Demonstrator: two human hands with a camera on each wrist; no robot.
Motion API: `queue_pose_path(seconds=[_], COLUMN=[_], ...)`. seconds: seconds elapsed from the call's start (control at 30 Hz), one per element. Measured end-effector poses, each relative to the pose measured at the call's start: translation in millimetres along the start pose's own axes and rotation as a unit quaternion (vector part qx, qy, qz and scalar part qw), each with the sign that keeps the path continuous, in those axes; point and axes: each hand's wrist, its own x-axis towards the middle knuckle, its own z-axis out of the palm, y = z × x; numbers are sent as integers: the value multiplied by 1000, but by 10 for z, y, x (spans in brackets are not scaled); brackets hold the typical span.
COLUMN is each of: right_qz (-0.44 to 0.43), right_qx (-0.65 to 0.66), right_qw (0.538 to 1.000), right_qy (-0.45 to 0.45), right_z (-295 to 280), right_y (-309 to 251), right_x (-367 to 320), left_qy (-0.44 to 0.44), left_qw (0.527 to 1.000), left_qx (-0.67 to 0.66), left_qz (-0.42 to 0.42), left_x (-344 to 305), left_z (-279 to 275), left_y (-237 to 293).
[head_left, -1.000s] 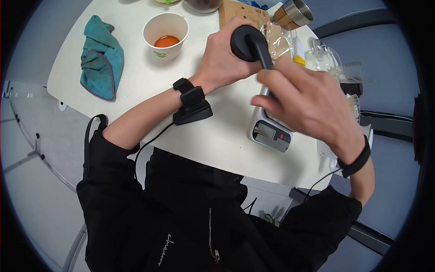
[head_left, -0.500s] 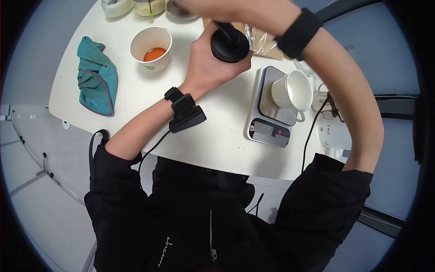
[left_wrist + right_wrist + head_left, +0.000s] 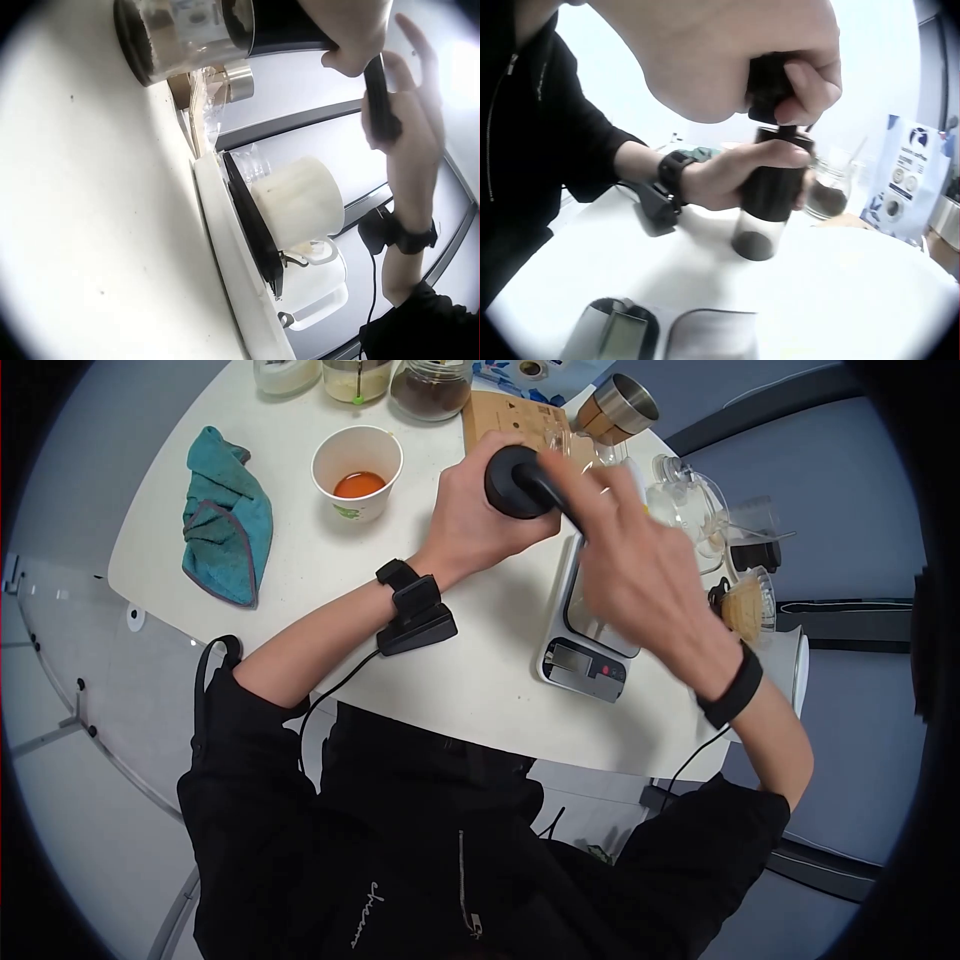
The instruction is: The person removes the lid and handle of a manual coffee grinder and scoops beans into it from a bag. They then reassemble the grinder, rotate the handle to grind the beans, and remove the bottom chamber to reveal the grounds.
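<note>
A black hand coffee grinder (image 3: 508, 482) stands upright, its clear lower chamber (image 3: 756, 238) close over the white table. My left hand (image 3: 465, 525) wraps round its black upper body (image 3: 769, 191). Above it, my right hand (image 3: 640, 575) grips the knob (image 3: 769, 86) at the end of the crank arm (image 3: 552, 498), which points to the right. Beneath the right hand is a kitchen scale (image 3: 585, 668). On the scale sits a white mug (image 3: 300, 202), hidden by that hand in the head view.
A paper cup (image 3: 358, 460) with reddish-brown liquid and a teal cloth (image 3: 228, 525) lie to the left. Several jars, including one of dark coffee (image 3: 430, 390), line the back. A metal cup (image 3: 620, 408) and glassware (image 3: 755, 525) stand at the right.
My right hand has swung the crank round, from the right, past the far side of the grinder, and back to the right. My left hand keeps its hold on the body.
</note>
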Motion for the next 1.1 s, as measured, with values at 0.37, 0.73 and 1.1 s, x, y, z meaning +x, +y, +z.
queue_pose_path(seconds=[0.37, 0.73, 1.1], right_qz=[-281, -121, -45], right_qx=[-5, 28, -88], right_qw=[957, 983, 991], right_qy=[75, -138, -87], right_z=[254, 88, 57], right_y=[-663, 226, 690], right_x=[778, 1634, 762], left_qy=[-79, -25, -31], left_qw=[974, 998, 999], left_qx=[-80, 18, -7], left_qz=[-198, -49, -38], left_x=[-22, 30, 20], left_z=[-107, -49, -51], left_y=[237, 136, 92])
